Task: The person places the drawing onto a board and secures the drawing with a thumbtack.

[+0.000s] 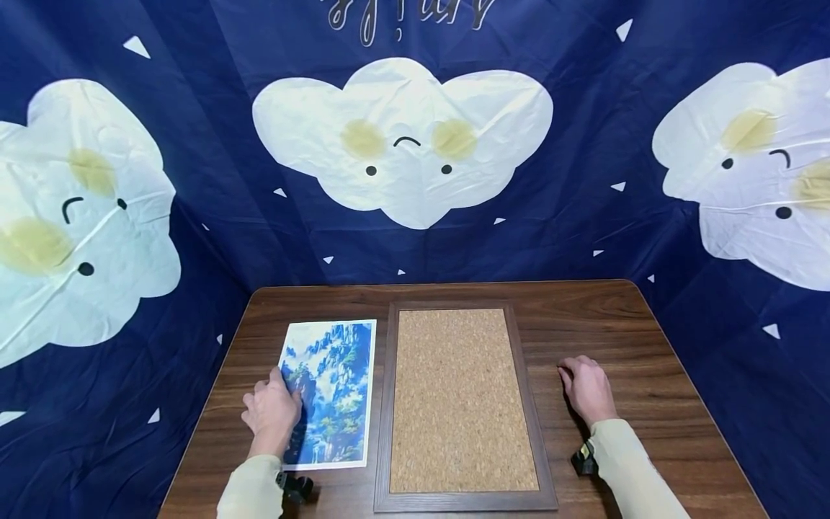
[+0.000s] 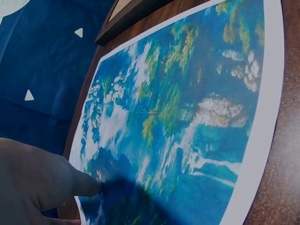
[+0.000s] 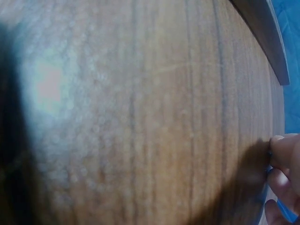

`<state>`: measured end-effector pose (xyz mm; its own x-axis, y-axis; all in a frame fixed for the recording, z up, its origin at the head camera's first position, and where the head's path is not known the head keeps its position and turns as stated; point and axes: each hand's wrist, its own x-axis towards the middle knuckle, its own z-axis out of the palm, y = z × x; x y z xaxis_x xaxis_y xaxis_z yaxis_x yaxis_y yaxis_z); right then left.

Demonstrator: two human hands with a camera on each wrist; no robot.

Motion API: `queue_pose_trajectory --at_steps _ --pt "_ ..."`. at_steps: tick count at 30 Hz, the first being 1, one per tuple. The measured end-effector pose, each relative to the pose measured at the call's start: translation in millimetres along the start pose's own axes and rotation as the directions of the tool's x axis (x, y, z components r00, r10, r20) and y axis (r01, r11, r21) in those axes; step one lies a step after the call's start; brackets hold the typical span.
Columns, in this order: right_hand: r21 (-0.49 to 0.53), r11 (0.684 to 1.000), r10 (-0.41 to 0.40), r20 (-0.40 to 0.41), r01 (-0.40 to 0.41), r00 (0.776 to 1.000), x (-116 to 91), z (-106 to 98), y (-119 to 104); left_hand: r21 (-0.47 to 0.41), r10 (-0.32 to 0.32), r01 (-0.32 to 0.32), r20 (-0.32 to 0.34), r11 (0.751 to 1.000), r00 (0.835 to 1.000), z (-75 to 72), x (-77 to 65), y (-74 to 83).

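Note:
A picture print [image 1: 340, 389] with blue mountains, trees and a white border lies on the left of the table. My left hand [image 1: 274, 411] holds it by its left edge. In the left wrist view the thumb [image 2: 86, 183] lies on top of the print [image 2: 183, 117] and casts a shadow; the other fingers are mostly hidden. To the right of the framed cork board [image 1: 463, 404], my right hand [image 1: 586, 389] rests on the table with loosely bent fingers and holds nothing. Only its fingertips [image 3: 281, 183] show in the right wrist view.
The brown-framed cork board lies flat in the middle of the wooden table [image 1: 622, 331], between both hands. Dark blue cloth [image 1: 214, 144] with white cloud faces hangs behind and at both sides. Each wrist wears a small black camera [image 1: 297, 487].

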<state>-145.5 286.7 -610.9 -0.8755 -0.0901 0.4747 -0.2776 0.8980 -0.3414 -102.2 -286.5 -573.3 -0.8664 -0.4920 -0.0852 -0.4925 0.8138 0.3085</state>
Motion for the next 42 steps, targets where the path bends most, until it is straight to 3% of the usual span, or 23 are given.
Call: queue_pose_trajectory --at_steps 17,30,42 --pt "-0.008 1.000 -0.009 0.022 0.009 1.000 1 0 0 -0.023 -0.011 0.010 -0.034 1.000 0.999 -4.6 3.5 -7.0" --pt "-0.015 1.000 -0.012 0.023 0.012 1.000 1 -1 0 -0.128 -0.003 0.013 0.082 0.992 0.997 -11.9 11.5 -14.7" --pt "-0.018 1.000 0.008 0.040 -0.007 0.999 2 0 -1 -0.151 0.048 -0.031 0.110 0.988 0.993 -18.0 18.1 -24.2"
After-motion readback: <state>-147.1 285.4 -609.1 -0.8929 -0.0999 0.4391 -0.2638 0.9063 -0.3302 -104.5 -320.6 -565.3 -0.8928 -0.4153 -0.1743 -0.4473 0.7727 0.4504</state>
